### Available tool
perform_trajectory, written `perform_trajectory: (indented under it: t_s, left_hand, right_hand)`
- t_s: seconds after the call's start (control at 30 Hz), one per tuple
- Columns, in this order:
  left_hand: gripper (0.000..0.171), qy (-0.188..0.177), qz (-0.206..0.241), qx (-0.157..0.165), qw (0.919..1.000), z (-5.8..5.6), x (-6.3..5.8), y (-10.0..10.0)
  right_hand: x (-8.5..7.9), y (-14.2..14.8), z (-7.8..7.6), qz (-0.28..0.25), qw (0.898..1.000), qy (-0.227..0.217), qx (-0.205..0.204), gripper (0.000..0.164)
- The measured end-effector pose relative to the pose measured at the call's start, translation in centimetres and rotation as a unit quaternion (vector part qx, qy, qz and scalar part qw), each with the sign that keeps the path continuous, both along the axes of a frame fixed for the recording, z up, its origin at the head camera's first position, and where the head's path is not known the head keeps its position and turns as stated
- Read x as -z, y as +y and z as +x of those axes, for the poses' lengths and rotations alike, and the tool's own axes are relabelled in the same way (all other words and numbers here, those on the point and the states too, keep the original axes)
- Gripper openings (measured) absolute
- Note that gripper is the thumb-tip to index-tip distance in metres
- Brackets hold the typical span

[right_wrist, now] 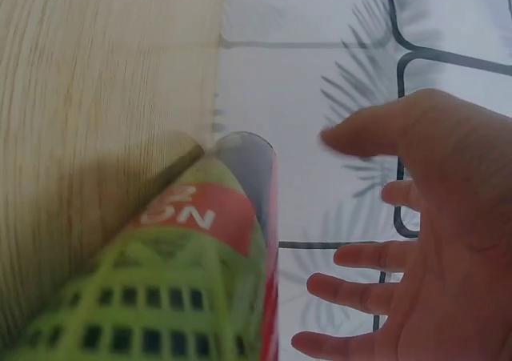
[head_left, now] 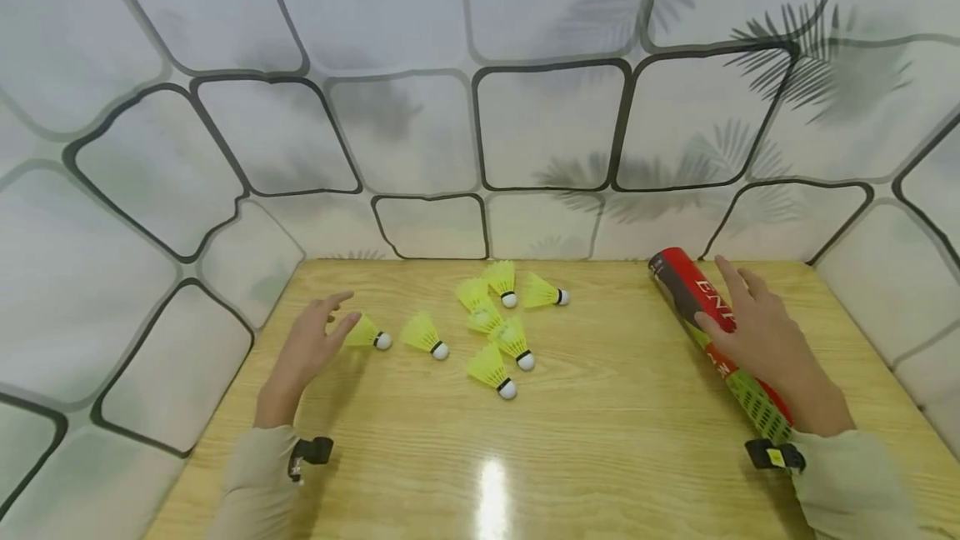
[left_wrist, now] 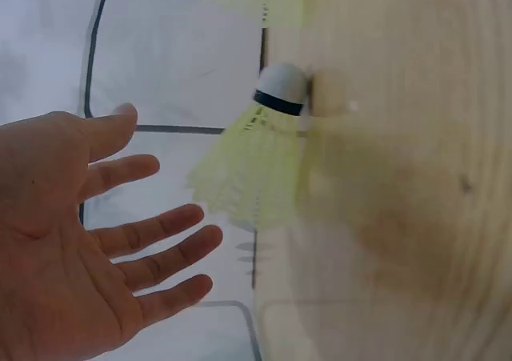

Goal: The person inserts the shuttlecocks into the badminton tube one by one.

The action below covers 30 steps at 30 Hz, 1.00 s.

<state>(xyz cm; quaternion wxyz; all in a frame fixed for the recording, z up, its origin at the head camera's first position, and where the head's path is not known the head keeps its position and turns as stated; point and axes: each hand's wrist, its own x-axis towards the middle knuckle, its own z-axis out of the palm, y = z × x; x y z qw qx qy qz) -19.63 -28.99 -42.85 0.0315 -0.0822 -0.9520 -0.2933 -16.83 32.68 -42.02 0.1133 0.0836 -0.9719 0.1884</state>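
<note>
My left hand [head_left: 306,348] hangs spread, empty, by a shuttlecock [head_left: 369,334]; right hand [head_left: 774,342] likewise by a shuttlecock tube [right_wrist: 204,253], presumably flat for stability.

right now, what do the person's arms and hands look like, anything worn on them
Both arms wear long pale beige sleeves: left sleeve, right sleeve. Left hand and right hand are ungloved. A small black device sits at each wrist: left device; right device, with a yellow patch.
</note>
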Motion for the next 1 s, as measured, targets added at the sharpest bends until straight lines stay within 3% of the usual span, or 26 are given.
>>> perform_trajectory:
  t_s: [0.27, 0.43, 0.57, 0.8, 1.0]
  left_hand:
    - [0.047, 0.008, 0.040, 0.005, 0.9992, -0.3, 1.9, 0.4]
    - [0.029, 0.022, 0.060, 0.007, 0.9979, -0.3, 2.4, 0.2]
    - [0.025, 0.026, 0.076, 0.001, 0.9968, -0.2, 2.8, 0.0]
    - [0.025, 0.040, 0.105, -0.030, 0.9932, -0.1, 3.4, 0.1]
    - [0.026, 0.063, 0.137, -0.030, 0.9881, -0.6, 3.2, 0.3]
  right_hand:
    - [0.7, -0.6, 0.0, -0.022, 0.998, -0.028, 0.042, 0.089]
    - [1.7, -0.7, -0.8, -0.031, 0.994, -0.081, 0.073, 0.095]
    - [2.7, -1.0, -1.5, -0.032, 0.989, -0.116, 0.085, 0.093]
    - [3.2, -1.9, -2.1, -0.033, 0.987, -0.116, 0.103, 0.090]
    - [3.3, -2.3, -2.7, -0.028, 0.985, -0.115, 0.122, 0.088]
